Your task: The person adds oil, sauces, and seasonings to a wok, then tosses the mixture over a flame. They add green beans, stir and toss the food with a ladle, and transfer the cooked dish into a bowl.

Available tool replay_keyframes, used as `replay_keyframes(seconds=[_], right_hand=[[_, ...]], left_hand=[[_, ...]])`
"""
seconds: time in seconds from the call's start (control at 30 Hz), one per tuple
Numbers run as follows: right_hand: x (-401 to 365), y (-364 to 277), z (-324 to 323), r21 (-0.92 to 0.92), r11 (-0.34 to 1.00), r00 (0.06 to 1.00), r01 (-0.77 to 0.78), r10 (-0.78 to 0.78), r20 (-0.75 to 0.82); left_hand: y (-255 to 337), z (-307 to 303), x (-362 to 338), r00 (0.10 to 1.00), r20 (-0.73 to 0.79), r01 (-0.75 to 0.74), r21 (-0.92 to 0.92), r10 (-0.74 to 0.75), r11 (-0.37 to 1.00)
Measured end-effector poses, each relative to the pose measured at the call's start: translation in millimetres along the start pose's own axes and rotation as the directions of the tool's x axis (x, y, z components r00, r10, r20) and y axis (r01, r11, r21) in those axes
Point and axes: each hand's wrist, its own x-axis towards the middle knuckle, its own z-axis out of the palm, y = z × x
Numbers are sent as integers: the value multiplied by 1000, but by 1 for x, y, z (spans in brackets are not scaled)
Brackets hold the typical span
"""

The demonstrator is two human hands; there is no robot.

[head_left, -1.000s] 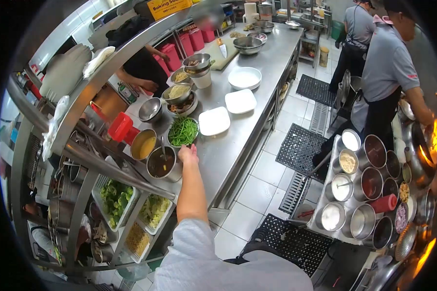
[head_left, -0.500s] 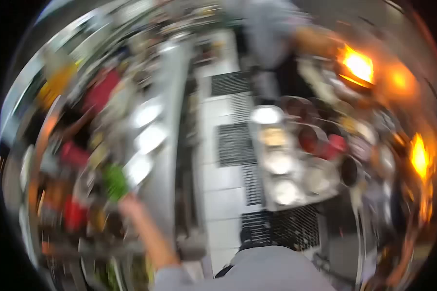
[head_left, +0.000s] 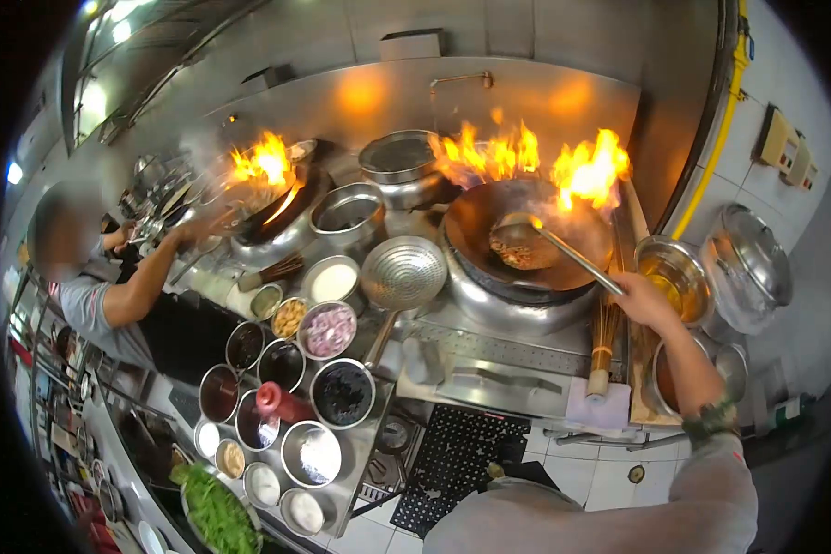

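Observation:
My right hand (head_left: 644,300) is wrapped round the long handle of a ladle (head_left: 577,254). The ladle's wide bowl tilts inside a large wok (head_left: 475,217) and has small brown bits of food in it. Flames (head_left: 593,171) rise at the wok's far rim. My left hand is out of view. At the lower left, leafy greens (head_left: 217,512) fill a round container whose rim barely shows; what bears it is hidden. A perforated strainer (head_left: 403,272) rests left of the wok, and a bamboo brush (head_left: 604,342) stands right of it.
A co-worker's hand (head_left: 194,231) is at a second flaming wok (head_left: 282,208). Several pots of sauces and chopped onion (head_left: 329,331) crowd the side table. A bowl of oil (head_left: 674,277) sits at the right. A black floor mat (head_left: 462,466) lies below the stove.
My view has swung right, from the aisle between counters to the stove. Earlier, my left hand was at the greens; now it is out of view. My right hand now shows on the ladle.

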Motion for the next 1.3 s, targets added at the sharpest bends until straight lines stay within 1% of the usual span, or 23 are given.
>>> replay_keyframes(seconds=[0.07,0.13,0.17,0.2,0.27,0.3,0.33,0.4,0.43,0.53,0.57,0.7,0.8,0.83,0.9,0.93,1.0,1.03,1.07,1.1,1.2,1.23,1.3], right_hand=[[-35,7,-24,81,996,998,35,-39,52],[-49,17,-34,154,984,989,-93,73,130],[-50,23,-38,187,970,978,-156,125,170],[-41,25,-38,128,984,985,-125,107,136],[-15,27,-34,9,998,996,-62,62,60],[-3,33,-26,10,1000,1000,-7,6,14],[9,34,-18,-30,999,999,-30,29,-17],[23,38,-9,-120,989,993,-90,81,-80],[25,43,-12,-150,986,995,-74,62,-81],[10,48,-54,-1,985,983,-170,170,68],[-4,55,-66,-19,1000,999,-6,6,32],[-2,57,-36,15,981,976,-191,192,-104],[5,43,-11,199,927,945,-317,326,-9],[-1,46,-12,202,927,948,-317,303,101],[-30,38,-17,440,774,890,-456,407,205],[-46,32,-22,535,671,856,-514,442,268],[-73,18,-36,429,808,904,-404,425,50],[-84,13,-41,365,861,917,-355,397,-45],[-92,14,-46,218,911,921,-350,377,-96],[-98,10,-51,212,920,925,-330,360,-119],[-110,5,-61,176,937,926,-303,333,-178],[-115,5,-63,163,939,924,-302,331,-191],[-121,3,-65,92,947,919,-309,322,-229]], left_hand=[[-25,66,-32,993,66,105,-27,-103,994],[-54,117,-46,941,220,257,23,-256,966],[-85,139,-42,900,351,276,4,-260,961],[-102,168,-47,841,478,295,-10,-255,955],[-119,235,-86,797,520,308,84,-305,948],[-127,268,-99,760,561,308,133,-328,942],[-135,297,-107,719,596,307,189,-358,933],[-145,349,-124,565,722,302,269,-399,915],[-151,373,-132,525,746,288,299,-411,910],[-179,446,-144,385,825,225,352,-414,909],[-191,468,-146,351,839,174,378,-416,909],[-243,551,-161,240,865,56,441,-440,896],[-274,596,-174,188,884,-56,445,-429,894],[-281,607,-178,182,891,-108,439,-417,892],[-299,624,-178,137,903,-182,426,-406,886],[-311,634,-178,90,927,-273,375,-365,886],[-328,653,-179,-1,957,-436,260,-290,862],[-327,653,-184,-90,992,-629,14,-91,777],[-325,656,-194,-232,968,-761,-239,90,603],[-320,657,-205,-406,884,-810,-466,233,357],[-312,657,-230,-543,779,-746,-619,315,246],[-314,659,-233,-511,835,-814,-546,203,198],[-306,664,-239,-524,833,-827,-548,180,128]])
